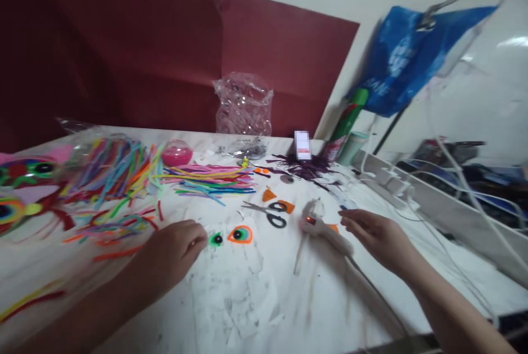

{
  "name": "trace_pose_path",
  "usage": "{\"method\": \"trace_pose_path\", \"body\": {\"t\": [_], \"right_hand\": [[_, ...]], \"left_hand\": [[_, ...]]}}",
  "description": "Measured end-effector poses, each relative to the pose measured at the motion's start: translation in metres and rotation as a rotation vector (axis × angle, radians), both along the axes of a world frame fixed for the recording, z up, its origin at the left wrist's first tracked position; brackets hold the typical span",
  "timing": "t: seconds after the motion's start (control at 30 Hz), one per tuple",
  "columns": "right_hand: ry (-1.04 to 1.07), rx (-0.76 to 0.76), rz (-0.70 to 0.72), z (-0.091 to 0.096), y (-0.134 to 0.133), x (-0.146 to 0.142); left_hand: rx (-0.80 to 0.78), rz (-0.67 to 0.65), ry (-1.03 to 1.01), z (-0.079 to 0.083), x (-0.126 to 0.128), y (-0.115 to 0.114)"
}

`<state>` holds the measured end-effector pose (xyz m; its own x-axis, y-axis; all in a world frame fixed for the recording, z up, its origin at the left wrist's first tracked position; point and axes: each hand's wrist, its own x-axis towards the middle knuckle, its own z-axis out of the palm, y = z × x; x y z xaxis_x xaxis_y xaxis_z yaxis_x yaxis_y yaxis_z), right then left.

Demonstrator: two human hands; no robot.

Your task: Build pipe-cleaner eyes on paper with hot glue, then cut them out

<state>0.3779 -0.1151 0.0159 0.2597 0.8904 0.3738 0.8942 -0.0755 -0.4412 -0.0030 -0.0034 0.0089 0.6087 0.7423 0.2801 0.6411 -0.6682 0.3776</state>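
My left hand point(173, 255) rests on the white table point(256, 310) with its fingers curled, the fingertips touching a small green felt eye point(215, 239). An orange felt eye point(240, 234) lies just right of it. My right hand point(373, 236) hovers with fingers stretched out, holding nothing, close to the handle of a white glue gun point(322, 227) that lies on the table. Grey scissors point(268, 212) lie between the eyes and the glue gun. The picture is blurred by motion.
Heaps of coloured pipe cleaners point(124, 172) cover the left and middle. A pink round box point(177, 153), a clear plastic bag point(244, 104), purple scraps point(305, 167), a green can point(344, 123) and cables point(396, 189) stand farther back. Felt masks point(25, 183) lie far left.
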Motion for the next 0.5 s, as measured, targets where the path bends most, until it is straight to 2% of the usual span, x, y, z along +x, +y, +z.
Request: {"method": "trace_pose_path", "body": {"t": [0.13,0.3,0.4,0.5], "right_hand": [[-0.212,-0.079,0.074,-0.014,0.005,0.002],[-0.512,-0.109,0.172,-0.047,0.020,0.003],[-0.565,-0.140,0.132,-0.062,0.025,0.007],[-0.572,-0.131,0.061,-0.067,0.027,0.007]], "left_hand": [[-0.009,-0.041,0.126,-0.016,-0.006,0.008],[-0.045,-0.035,0.191,-0.020,-0.005,0.006],[-0.003,-0.073,0.202,-0.023,-0.001,0.005],[0.061,-0.102,0.248,-0.027,0.002,0.006]]}}
